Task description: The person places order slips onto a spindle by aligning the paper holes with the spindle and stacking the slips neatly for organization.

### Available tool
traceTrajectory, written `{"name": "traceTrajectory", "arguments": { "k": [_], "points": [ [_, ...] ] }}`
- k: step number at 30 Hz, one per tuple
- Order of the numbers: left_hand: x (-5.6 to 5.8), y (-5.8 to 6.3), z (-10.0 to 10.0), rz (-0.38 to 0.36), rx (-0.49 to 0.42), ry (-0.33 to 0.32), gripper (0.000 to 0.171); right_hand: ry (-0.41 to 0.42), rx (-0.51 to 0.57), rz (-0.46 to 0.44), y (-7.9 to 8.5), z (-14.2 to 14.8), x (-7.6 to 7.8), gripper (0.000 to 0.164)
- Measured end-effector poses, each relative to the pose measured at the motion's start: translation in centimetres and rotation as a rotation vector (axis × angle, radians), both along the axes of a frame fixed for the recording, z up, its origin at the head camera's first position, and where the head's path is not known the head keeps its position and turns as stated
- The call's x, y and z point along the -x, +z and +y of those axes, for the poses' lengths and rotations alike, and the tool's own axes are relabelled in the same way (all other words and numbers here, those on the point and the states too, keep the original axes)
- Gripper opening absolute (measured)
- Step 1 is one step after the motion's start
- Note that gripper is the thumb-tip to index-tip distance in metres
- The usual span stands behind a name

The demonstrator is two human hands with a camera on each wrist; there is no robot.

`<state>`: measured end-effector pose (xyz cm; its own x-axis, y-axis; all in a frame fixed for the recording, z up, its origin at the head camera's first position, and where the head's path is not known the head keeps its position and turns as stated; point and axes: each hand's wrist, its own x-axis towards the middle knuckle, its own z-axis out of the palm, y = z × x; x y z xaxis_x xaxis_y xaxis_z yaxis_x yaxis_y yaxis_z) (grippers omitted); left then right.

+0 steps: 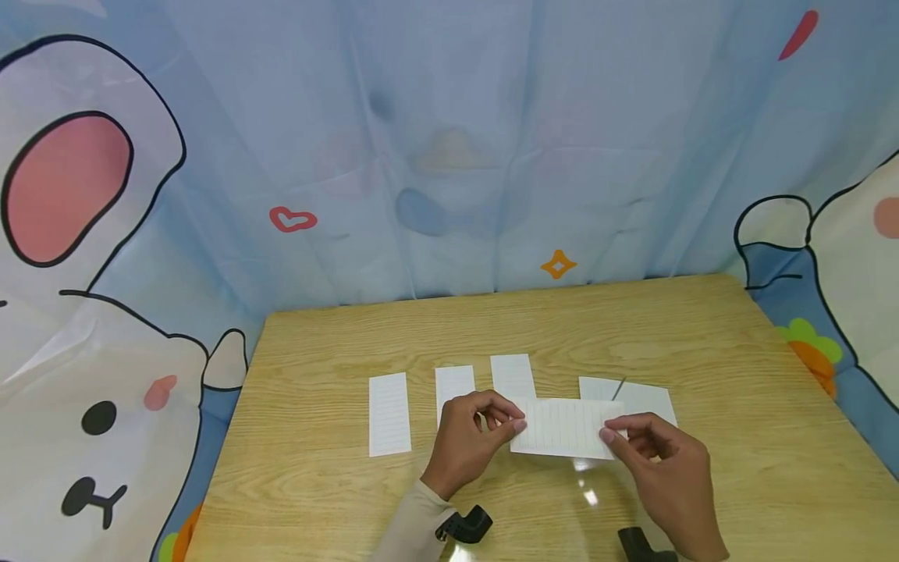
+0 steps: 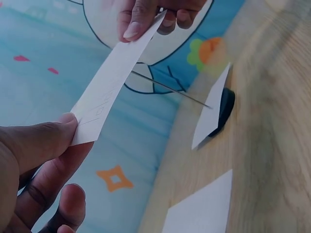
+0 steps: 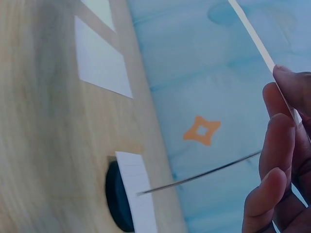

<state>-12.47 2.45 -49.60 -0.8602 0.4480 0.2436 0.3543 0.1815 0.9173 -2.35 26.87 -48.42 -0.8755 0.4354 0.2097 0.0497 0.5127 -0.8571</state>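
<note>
A lined paper slip point(image 1: 567, 428) is stretched sideways above the table. My left hand point(image 1: 469, 439) pinches its left end between thumb and fingers, and my right hand point(image 1: 663, 468) pinches the right end. Behind the slip stands a receipt spike: its thin metal rod point(image 2: 170, 89) rises through another slip point(image 2: 210, 114) lying on a dark round base point(image 3: 119, 199). In the right wrist view the rod's upper part passes behind my right fingers. The held slip looks nearly edge-on there.
Three lined slips lie spread on the wooden table point(image 1: 316, 484): one at left point(image 1: 389, 414), one in the middle point(image 1: 455, 382) partly behind my left hand, one farther right point(image 1: 513, 375). A printed cartoon curtain point(image 1: 456, 156) hangs behind the table's far edge.
</note>
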Motion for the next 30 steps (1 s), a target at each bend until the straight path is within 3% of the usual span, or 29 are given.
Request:
{"name": "traceTrajectory", "arguments": {
  "k": [17, 30],
  "points": [
    [1.7, 2.1, 2.0, 0.055, -0.018, -0.037, 0.003, -0.041, -0.037, 0.079, 2.0, 1.9, 1.2, 0.015],
    [3.0, 3.4, 3.9, 0.087, -0.02, -0.042, 0.004, -0.111, -0.041, 0.09, 3.5, 3.3, 2.3, 0.015]
  ]
}}
